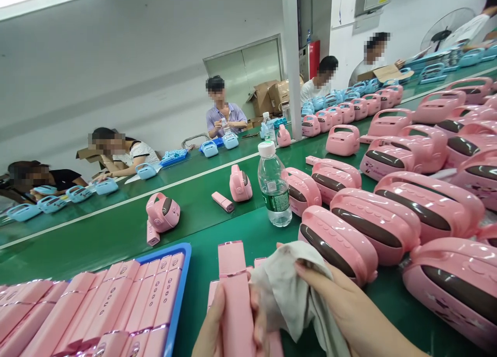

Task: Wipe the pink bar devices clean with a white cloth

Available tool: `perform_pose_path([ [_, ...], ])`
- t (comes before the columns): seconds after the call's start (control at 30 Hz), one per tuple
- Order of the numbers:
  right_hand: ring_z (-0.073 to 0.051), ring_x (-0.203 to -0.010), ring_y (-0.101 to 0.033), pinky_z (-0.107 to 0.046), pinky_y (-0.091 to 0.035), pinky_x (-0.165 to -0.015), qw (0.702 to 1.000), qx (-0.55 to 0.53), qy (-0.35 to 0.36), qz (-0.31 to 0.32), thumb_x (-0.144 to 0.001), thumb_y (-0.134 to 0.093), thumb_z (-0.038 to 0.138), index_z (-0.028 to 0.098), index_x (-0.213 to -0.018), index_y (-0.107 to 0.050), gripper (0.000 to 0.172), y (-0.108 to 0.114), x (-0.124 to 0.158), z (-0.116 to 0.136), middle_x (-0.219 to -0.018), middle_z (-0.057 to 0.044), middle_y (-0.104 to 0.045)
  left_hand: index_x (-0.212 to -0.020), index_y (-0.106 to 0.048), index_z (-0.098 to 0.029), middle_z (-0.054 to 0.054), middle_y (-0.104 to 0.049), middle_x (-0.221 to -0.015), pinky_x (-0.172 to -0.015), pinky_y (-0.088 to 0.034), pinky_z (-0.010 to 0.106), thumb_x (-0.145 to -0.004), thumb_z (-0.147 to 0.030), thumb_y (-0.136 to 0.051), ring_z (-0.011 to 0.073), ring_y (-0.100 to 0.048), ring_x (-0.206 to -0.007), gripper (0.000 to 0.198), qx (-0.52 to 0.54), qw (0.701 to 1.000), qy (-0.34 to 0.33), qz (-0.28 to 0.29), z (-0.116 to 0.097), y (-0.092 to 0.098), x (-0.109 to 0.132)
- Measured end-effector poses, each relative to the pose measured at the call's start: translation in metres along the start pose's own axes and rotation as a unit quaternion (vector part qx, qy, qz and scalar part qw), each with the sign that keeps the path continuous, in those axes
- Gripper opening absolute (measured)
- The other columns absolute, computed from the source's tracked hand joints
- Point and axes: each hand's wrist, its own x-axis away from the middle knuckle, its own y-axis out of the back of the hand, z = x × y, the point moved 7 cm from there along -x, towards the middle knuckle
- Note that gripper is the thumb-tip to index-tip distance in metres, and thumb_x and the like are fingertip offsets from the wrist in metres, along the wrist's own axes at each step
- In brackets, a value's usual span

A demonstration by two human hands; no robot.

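Observation:
My left hand [217, 328] grips a long pink microphone-shaped stick [233, 289], held upright near the bottom middle of the head view. My right hand [341, 305] holds a grey-white cloth [285, 287] pressed against the stick's right side. Just beyond my right hand lies a pink speaker [337, 243] with a dark front panel.
A blue tray [182, 279] with several pink sticks sits at bottom left. A water bottle [274, 186] stands on the green belt [116, 233]. Many pink speakers [430, 202] crowd the right. Several other people sit across the belt with blue speakers [77, 193].

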Motion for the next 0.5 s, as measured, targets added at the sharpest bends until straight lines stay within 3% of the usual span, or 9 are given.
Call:
perform_pose_path([
  [0.1, -0.020, -0.093, -0.062, -0.021, -0.051, -0.072, 0.999, -0.047, 0.008, -0.002, -0.076, -0.066, 0.033, 0.021, -0.110, -0.057, 0.037, 0.000, 0.003, 0.003, -0.094, -0.001, -0.070, -0.097, -0.059, -0.017, 0.002, -0.058, -0.070, -0.048, -0.040, 0.020, -0.084, -0.042, -0.044, 0.0119, -0.054, -0.057, 0.032, -0.005, 0.996, -0.030, -0.083, 0.000, 0.001, -0.002],
  [0.23, -0.021, -0.101, -0.058, -0.023, -0.051, -0.076, 0.997, -0.071, 0.024, 0.002, -0.078, -0.065, 0.032, 0.022, -0.120, -0.049, 0.046, 0.000, 0.004, 0.004, -0.103, -0.002, -0.067, -0.099, -0.060, -0.017, -0.001, -0.057, -0.062, -0.047, -0.039, 0.020, -0.083, -0.043, -0.046, 0.0103, -0.054, -0.048, 0.033, -0.049, 0.993, -0.008, -0.107, 0.011, -0.003, -0.005],
  [0.4, -0.019, -0.114, -0.048, -0.024, -0.043, -0.091, 0.999, -0.027, 0.016, 0.023, -0.077, -0.064, 0.038, 0.025, -0.119, -0.051, 0.046, -0.002, 0.003, -0.001, -0.114, 0.001, -0.061, -0.054, -0.060, -0.013, 0.000, -0.050, -0.042, -0.043, -0.035, 0.020, -0.072, -0.056, -0.053, 0.0081, -0.046, -0.036, 0.047, -0.133, 0.989, 0.000, -0.070, 0.022, -0.001, -0.008],
  [0.5, -0.021, -0.117, -0.044, -0.031, -0.033, -0.101, 0.996, 0.051, 0.028, 0.063, -0.075, -0.063, 0.047, 0.030, -0.117, -0.054, 0.046, -0.006, 0.006, -0.001, -0.120, 0.001, -0.058, -0.042, -0.056, -0.013, 0.002, -0.048, -0.037, -0.043, -0.035, 0.019, -0.068, -0.063, -0.051, 0.0093, -0.047, -0.038, 0.057, -0.191, 0.976, -0.001, -0.101, 0.022, 0.005, -0.007],
])
